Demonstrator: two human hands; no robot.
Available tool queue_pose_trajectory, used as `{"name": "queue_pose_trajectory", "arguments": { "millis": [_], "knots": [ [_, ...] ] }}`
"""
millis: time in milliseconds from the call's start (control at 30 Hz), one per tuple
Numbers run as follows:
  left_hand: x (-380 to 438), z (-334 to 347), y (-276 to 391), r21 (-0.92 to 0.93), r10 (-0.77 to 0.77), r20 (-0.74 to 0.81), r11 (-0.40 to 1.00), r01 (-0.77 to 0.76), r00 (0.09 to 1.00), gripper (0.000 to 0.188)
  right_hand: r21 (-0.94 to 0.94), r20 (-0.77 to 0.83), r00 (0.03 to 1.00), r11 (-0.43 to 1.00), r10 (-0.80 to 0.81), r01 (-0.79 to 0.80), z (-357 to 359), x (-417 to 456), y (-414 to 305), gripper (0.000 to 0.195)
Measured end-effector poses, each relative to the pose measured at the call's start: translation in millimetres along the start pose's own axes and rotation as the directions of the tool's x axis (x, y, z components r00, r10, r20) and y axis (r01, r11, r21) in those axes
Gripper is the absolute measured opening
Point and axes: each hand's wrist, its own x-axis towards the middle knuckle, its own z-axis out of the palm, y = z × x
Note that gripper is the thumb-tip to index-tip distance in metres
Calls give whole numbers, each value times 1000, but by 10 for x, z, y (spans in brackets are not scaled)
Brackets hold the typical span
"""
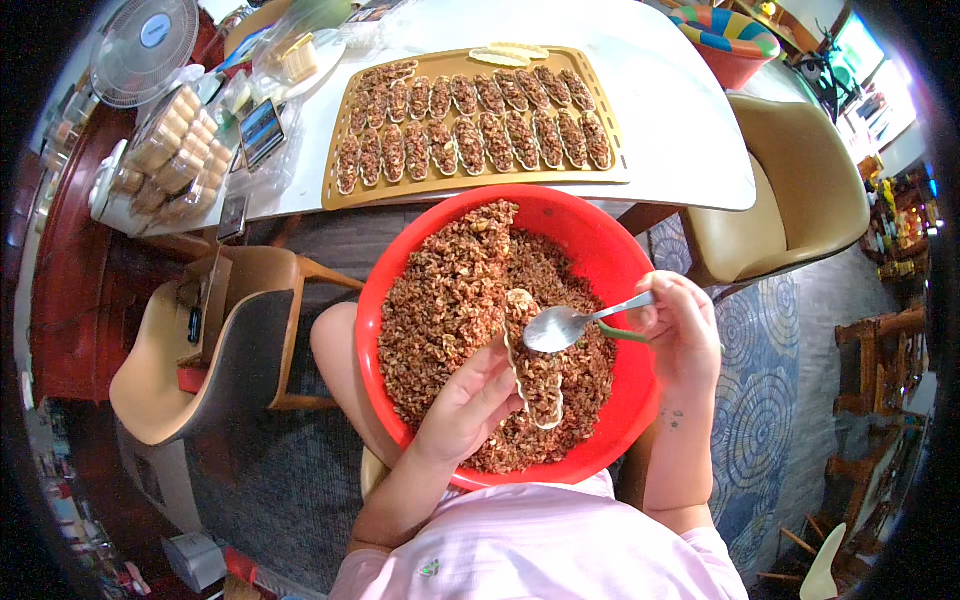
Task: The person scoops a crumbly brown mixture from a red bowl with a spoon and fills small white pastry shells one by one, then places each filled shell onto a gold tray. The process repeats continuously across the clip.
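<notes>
My left hand [476, 401] holds a long, scalloped, pale shell [546, 382] filled with a brown grain mixture, tilted over a bowl. In my right hand [681, 322] is a metal spoon [559, 328], its bowl resting on or just over the filling. A green handle-like strip [624, 333] also runs beneath my right fingers; its other end is hidden. The large red plastic bowl [600, 217] sits on my lap, heaped with loose brown grain mixture [450, 322].
Rows of filled shells [470, 146] lie on a tan tray [480, 187] on the white table [667, 105], with pale unfilled shells [499, 57] at its back edge. Clear packs of pale shells [169, 157] and a phone [262, 133] stand left. Chairs [799, 172] flank the table.
</notes>
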Motion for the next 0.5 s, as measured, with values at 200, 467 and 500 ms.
{"name": "queue_pose_trajectory", "arguments": {
  "millis": [200,467,500],
  "knots": [
    [-13,22,28,-101,-16,62,995,22,998,48,64,9,996,994,85,-85,-78,96,110,21],
    [-24,1,53,283,29,64,958,-47,997,50,-58,19,990,988,-143,144,140,274,-165,21],
    [-31,6,47,313,39,46,948,-51,998,50,-117,38,987,980,-159,163,218,298,-202,21]
  ]
}}
